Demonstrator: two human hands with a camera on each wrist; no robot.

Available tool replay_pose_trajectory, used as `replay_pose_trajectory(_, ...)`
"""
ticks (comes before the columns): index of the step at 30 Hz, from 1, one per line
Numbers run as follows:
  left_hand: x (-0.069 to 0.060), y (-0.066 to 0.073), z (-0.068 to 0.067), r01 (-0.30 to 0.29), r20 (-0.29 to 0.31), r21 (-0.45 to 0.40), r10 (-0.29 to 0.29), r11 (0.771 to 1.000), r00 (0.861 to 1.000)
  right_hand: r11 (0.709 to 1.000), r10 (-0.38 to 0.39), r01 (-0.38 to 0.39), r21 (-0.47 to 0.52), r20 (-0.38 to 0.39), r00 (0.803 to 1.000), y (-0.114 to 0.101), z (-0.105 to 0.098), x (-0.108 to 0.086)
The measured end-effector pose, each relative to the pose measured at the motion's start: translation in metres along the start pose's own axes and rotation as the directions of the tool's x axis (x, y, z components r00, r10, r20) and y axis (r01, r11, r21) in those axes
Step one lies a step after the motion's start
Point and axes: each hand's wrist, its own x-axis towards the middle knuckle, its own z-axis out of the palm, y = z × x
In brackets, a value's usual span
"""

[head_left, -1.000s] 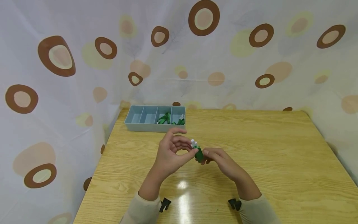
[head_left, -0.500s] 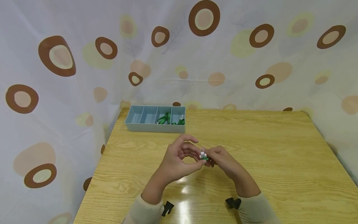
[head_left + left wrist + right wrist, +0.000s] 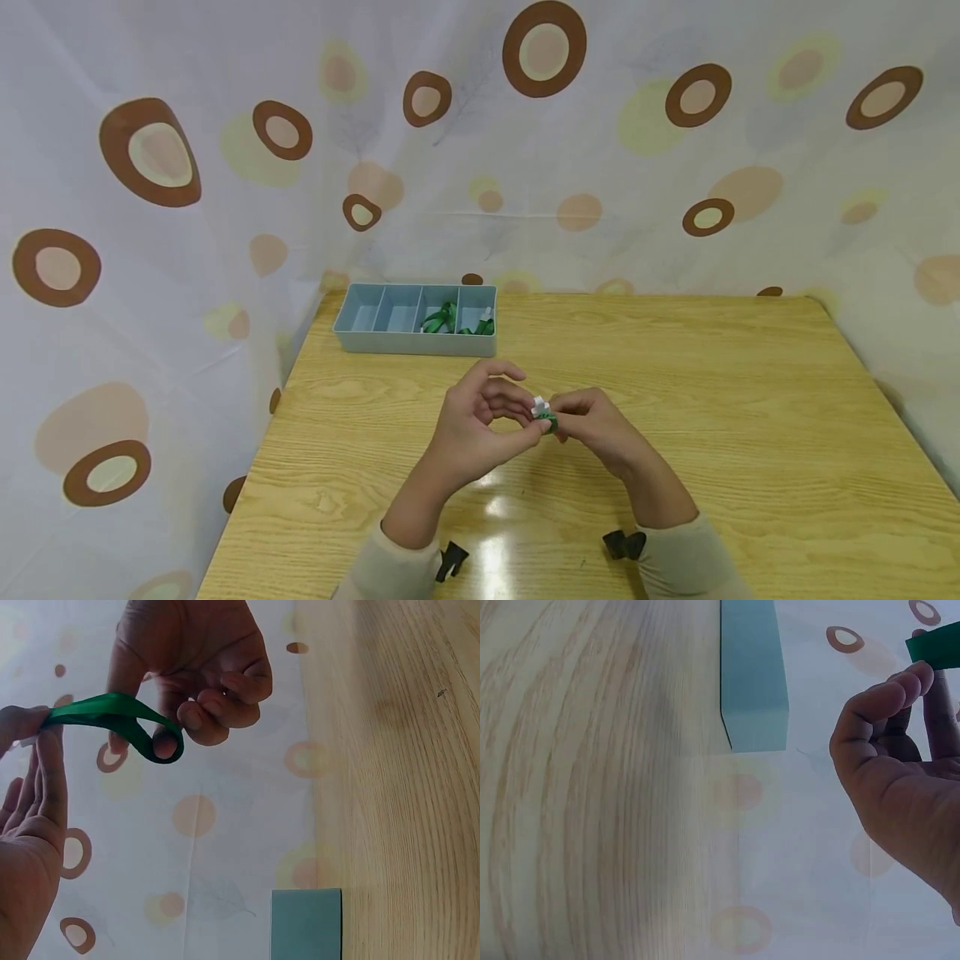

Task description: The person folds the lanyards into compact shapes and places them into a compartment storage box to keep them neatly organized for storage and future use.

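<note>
In the head view my left hand [image 3: 480,429] pinches a green ribbon [image 3: 551,422] between thumb and fingertips, near a small white piece [image 3: 539,407] at its upper end. My right hand [image 3: 600,429] meets the ribbon from the other side. The left wrist view shows the ribbon [image 3: 97,709] stretched into a loop. Its left end sits between my left thumb and fingers [image 3: 51,769], while a curled right finger [image 3: 165,746] lies inside the right end of the loop. In the right wrist view the ribbon [image 3: 937,649] touches my right fingertips; the rest is cut off.
A blue-grey tray [image 3: 412,342] with several compartments stands at the back left of the wooden table [image 3: 675,358]. Green ribbons [image 3: 441,317] lie in its third and fourth compartments from the left. A patterned cloth [image 3: 600,167] hangs behind the table.
My left hand has moved right and slightly down with the ribbon, close against the right hand. The ribbon first hung tilted between the hands; now my right fingers are up against it.
</note>
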Motion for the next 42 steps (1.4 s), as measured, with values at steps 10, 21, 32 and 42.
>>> replay_pose_trajectory(10, 0.000, -0.001, -0.006, 0.073, -0.152, 0.011, -0.071, 0.997, 0.986, 0.996, -0.017, 0.010, -0.088, -0.087, 0.996, 0.003, 0.009, -0.005)
replay_pose_trajectory(21, -0.002, 0.000, -0.011, 0.071, -0.119, 0.006, -0.069, 0.997, 0.991, 0.833, -0.546, 0.508, -0.220, -0.179, 0.818, -0.021, 0.023, -0.004)
replay_pose_trajectory(32, -0.004, 0.001, -0.010, 0.067, -0.102, 0.000, -0.067, 0.998, 0.993, 0.864, -0.502, 0.477, -0.162, -0.189, 0.844, -0.022, 0.024, -0.008)
replay_pose_trajectory(42, -0.004, -0.002, -0.011, 0.047, -0.076, -0.011, -0.048, 0.999, 0.996, 0.822, -0.569, 0.562, -0.089, -0.143, 0.810, -0.016, 0.024, -0.007)
